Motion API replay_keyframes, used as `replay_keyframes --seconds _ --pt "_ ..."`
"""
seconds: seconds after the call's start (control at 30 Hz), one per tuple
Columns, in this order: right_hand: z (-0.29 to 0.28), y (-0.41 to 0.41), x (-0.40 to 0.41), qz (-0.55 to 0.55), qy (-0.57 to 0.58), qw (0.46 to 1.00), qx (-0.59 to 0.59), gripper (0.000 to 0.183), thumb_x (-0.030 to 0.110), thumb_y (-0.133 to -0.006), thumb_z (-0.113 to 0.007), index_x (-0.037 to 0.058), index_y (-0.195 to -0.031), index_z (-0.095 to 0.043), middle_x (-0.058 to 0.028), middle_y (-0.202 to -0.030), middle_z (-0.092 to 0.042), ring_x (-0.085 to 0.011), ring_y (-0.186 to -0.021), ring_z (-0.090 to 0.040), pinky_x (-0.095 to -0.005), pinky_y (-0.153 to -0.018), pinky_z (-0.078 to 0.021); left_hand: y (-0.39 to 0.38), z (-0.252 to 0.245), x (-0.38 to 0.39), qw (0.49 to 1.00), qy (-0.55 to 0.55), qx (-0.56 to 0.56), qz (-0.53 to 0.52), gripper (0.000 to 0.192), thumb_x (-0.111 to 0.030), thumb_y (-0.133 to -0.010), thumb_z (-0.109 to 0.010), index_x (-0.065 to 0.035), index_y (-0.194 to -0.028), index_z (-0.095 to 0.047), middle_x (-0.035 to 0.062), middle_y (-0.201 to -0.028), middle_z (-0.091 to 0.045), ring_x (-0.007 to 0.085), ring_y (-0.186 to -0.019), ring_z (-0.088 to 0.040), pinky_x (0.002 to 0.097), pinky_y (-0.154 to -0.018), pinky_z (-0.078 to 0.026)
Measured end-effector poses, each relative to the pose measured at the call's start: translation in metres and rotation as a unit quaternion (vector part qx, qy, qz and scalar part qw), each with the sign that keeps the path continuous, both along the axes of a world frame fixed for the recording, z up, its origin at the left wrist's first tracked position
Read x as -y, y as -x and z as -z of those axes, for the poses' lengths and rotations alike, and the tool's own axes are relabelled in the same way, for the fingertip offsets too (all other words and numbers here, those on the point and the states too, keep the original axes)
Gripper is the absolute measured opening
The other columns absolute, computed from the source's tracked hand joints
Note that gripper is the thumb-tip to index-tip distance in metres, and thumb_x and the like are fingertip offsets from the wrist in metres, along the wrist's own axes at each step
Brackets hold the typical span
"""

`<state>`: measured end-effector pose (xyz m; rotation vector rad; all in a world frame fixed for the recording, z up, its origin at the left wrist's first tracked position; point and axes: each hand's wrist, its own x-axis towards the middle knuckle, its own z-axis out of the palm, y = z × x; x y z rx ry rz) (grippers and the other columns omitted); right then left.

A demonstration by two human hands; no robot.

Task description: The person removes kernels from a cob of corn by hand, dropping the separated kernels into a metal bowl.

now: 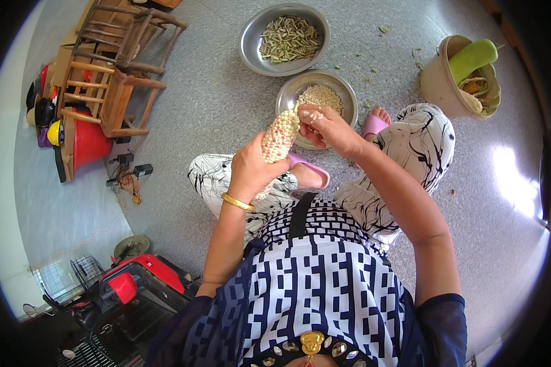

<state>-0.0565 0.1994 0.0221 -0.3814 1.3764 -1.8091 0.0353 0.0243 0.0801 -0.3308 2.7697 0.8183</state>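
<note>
An ear of corn [279,136] with pale and reddish kernels is wrapped in my left hand [253,167], its narrow tip pointing up and away from me. My right hand [323,128] is at that tip, with curled fingers and several loose pale kernels stuck on them; whether it grips anything is hidden. Beneath the right hand, a steel bowl [351,98] on the floor holds a heap of loose corn kernels [320,97]. Just beyond stands a larger steel basin [248,43] with many short greenish-brown pods [289,39].
At the right, a beige bucket [434,82] contains a light green gourd [475,57] and corn ears. Wooden chairs [119,98], a red tub [89,140] and tangled cables [127,181] lie left. A red and black vehicle [151,270] is at lower left.
</note>
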Motion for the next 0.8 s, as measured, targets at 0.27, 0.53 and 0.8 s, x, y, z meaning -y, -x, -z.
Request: replay_keyframes --seconds 0.27,0.53,0.8 --pt "-0.004 -0.007 0.004 0.029 -0.006 0.999 -0.041 0.033 0.031 -0.093 -0.044 0.0008 -0.097 -0.056 0.0007 -0.064 -0.048 -0.0086 -0.056 -0.044 -0.0246 -0.051 -0.0373 0.001 -0.003 -0.013 0.995 0.091 -0.03 -0.002 0.048 -0.03 -0.063 -0.074 -0.0033 -0.099 -0.056 0.0187 -0.079 -0.064 0.0366 -0.074 -0.063 0.0422 -0.065 -0.049" --pt "0.0 -0.006 0.006 0.053 -0.125 0.938 -0.318 0.025 0.018 -0.088 -0.041 -0.0051 -0.087 -0.051 -0.027 -0.074 -0.055 -0.0426 -0.072 -0.057 -0.0448 -0.068 -0.0446 -0.001 0.002 -0.014 0.995 0.093 -0.028 0.0 0.045 -0.031 -0.063 -0.073 -0.0039 -0.095 -0.056 0.0193 -0.077 -0.063 0.0366 -0.072 -0.063 0.0423 -0.064 -0.049" --pt "0.002 -0.003 0.0 0.018 0.034 0.999 -0.034 0.027 0.025 -0.088 -0.046 -0.0013 -0.091 -0.053 -0.0064 -0.062 -0.051 -0.0162 -0.052 -0.049 -0.0302 -0.049 -0.0389 0.002 -0.002 -0.011 0.995 0.092 -0.041 -0.011 0.048 -0.03 -0.062 -0.073 -0.0031 -0.098 -0.056 0.0183 -0.079 -0.064 0.0354 -0.072 -0.064 0.0416 -0.065 -0.05"
